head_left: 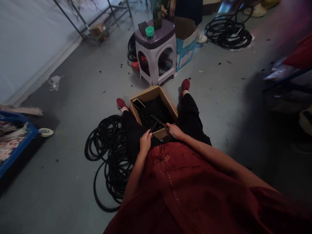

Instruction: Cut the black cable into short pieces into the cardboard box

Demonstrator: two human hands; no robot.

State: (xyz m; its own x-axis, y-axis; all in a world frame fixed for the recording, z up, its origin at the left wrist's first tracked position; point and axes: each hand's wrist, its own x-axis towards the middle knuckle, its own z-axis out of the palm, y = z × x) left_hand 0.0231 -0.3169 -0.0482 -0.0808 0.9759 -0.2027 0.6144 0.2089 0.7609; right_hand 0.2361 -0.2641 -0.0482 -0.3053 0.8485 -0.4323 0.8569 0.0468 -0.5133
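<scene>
My left hand (145,142) is closed around the end of a thin black rubber tube (153,126), just above the near edge of a cardboard box (143,94). In my right hand (175,131) is a pair of scissors (159,121), with the blades pointing left across the box, close to the tube's tip. Whether the blades touch the tube I cannot tell. Many small black pieces (156,109) fill the box, and a phone (138,104) lies at its left side. A large coil of black tubing (109,152) rests on the floor beside my left leg.
Beyond the box stands a plastic stool (156,42) bearing a green-lidded container (149,31) and a dark bottle. Behind it are a blue carton (185,52) and another person's legs and hands. More coiled tubing (229,32) lies far right; a blue cart (17,136) is left.
</scene>
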